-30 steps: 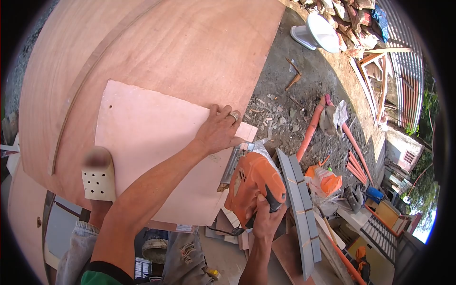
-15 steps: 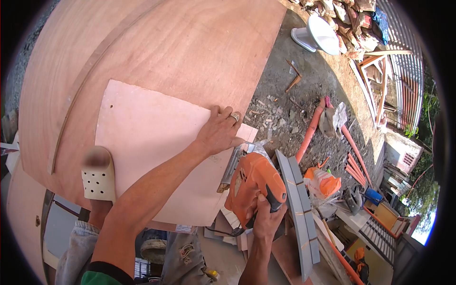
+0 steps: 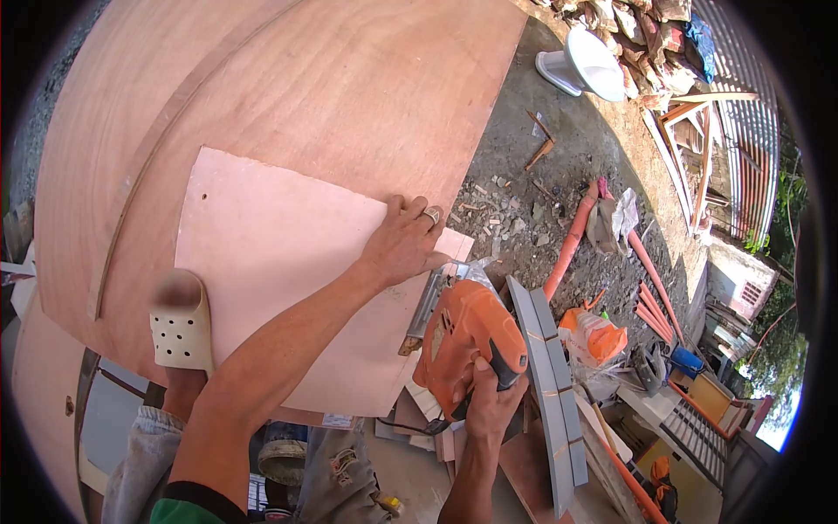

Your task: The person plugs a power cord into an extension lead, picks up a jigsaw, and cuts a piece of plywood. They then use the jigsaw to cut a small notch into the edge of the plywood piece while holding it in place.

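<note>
My left hand (image 3: 403, 242) presses flat and open on the board (image 3: 271, 262); my right hand (image 3: 489, 403) grips the orange jigsaw (image 3: 463, 336) at the board's edge.

A small board (image 3: 279, 262) lies on a large sheet (image 3: 305, 87); the jigsaw (image 3: 463, 336) sits at its right edge.

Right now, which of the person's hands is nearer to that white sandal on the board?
The left. The left hand presses flat on the pale plywood sheet, across it from the white sandal. The right hand is farther off, gripping the orange jigsaw at the sheet's right edge.
</note>
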Motion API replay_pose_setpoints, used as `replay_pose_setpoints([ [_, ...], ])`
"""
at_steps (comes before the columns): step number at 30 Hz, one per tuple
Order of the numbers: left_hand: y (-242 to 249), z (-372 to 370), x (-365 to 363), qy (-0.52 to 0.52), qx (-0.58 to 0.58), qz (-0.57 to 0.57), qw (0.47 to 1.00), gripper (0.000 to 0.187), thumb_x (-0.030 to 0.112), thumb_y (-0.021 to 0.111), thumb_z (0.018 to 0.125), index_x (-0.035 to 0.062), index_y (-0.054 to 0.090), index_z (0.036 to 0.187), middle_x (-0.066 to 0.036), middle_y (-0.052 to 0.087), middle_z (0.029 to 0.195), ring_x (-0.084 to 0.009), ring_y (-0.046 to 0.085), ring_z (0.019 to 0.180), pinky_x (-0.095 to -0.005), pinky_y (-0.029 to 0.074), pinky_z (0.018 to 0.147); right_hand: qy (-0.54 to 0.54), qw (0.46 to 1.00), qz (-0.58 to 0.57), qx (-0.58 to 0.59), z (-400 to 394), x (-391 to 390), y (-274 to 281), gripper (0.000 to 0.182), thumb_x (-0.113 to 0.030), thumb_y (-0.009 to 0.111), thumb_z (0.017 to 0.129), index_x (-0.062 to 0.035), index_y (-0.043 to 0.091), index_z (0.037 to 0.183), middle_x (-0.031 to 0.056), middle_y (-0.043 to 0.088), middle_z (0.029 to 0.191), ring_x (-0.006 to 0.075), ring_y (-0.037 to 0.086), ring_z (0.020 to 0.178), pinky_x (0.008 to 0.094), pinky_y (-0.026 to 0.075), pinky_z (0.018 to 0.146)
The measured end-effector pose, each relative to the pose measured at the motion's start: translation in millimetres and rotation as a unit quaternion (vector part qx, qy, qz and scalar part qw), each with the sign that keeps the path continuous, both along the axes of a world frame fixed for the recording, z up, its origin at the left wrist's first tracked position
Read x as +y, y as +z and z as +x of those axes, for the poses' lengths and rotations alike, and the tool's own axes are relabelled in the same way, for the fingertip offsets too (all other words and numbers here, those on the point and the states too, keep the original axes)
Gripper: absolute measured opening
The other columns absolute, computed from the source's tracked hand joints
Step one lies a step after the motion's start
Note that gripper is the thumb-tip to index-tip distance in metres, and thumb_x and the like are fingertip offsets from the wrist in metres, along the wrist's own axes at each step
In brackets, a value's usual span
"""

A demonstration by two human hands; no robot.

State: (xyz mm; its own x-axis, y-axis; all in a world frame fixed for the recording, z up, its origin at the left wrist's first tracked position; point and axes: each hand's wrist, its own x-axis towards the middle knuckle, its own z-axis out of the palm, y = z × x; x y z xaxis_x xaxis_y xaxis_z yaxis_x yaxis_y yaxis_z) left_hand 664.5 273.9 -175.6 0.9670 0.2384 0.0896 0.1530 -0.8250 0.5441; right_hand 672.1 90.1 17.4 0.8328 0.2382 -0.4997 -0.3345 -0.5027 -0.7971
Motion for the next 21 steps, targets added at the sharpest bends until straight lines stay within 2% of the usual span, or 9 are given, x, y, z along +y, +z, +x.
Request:
replay_pose_setpoints([
  [2,-0.5,0.1,-0.6,0.001,0.000,0.001,1.000,0.061,0.053,0.070,0.082,-0.0015,0.069,0.112,-0.011,0.061,0.116,-0.0296,0.047,0.113,-0.0490,0.034,0.100,0.000,1.000,0.000,0.000,-0.1,-1.5,-0.7,0.020,-0.013,0.064,0.094,0.0065,0.062,0.096,0.0055,0.059,0.060,0.0112,0.056,0.047,0.0268,0.044,0.042],
  [5,-0.3,-0.1,-0.7,0.002,0.002,0.002,1.000,0.061,0.052,0.070,0.083,-0.0017,0.069,0.112,-0.011,0.062,0.117,-0.0298,0.047,0.114,-0.0491,0.034,0.100,0.017,1.000,-0.010,0.004,0.3,-4.3,-1.9,0.023,-0.016,0.064,0.095,0.0041,0.059,0.105,0.0074,0.059,0.069,0.0131,0.055,0.044,0.0258,0.043,0.040],
  [10,-0.5,0.2,-1.8,0.005,0.001,-0.001,1.000,0.061,0.052,0.070,0.083,-0.0021,0.069,0.112,-0.011,0.062,0.119,-0.0299,0.047,0.115,-0.0491,0.034,0.101,0.029,1.000,-0.010,0.001,1.5,-6.6,-3.2,0.021,-0.015,0.063,0.095,0.0041,0.059,0.103,0.0073,0.059,0.069,0.0130,0.055,0.044,0.0252,0.043,0.040],
  [11,-1.0,0.4,-2.5,0.010,-0.001,0.013,1.000,0.060,0.053,0.068,0.085,-0.0008,0.071,0.111,-0.009,0.062,0.115,-0.0274,0.047,0.116,-0.0494,0.034,0.101,0.029,1.000,-0.011,0.000,2.3,-5.8,-2.4,0.021,-0.015,0.063,0.095,0.0041,0.059,0.103,0.0073,0.059,0.069,0.0130,0.055,0.044,0.0252,0.043,0.040],
  [13,-1.6,0.4,-2.4,0.014,-0.003,0.027,1.000,0.059,0.054,0.066,0.087,0.0005,0.072,0.111,-0.006,0.063,0.112,-0.0248,0.046,0.117,-0.0498,0.033,0.101,0.008,1.000,-0.002,0.003,2.3,-1.5,-0.3,0.020,-0.014,0.064,0.094,0.0061,0.062,0.096,0.0052,0.060,0.062,0.0110,0.057,0.047,0.0269,0.044,0.043],
  [21,-3.6,0.8,-2.7,0.023,-0.024,0.014,0.999,0.059,0.053,0.067,0.086,-0.0002,0.072,0.110,-0.007,0.063,0.111,-0.0244,0.047,0.115,-0.0477,0.034,0.099,0.002,1.000,-0.006,0.006,2.4,-0.5,0.6,0.021,-0.015,0.065,0.094,0.0055,0.061,0.096,0.0053,0.060,0.062,0.0112,0.057,0.047,0.0269,0.044,0.043],
])
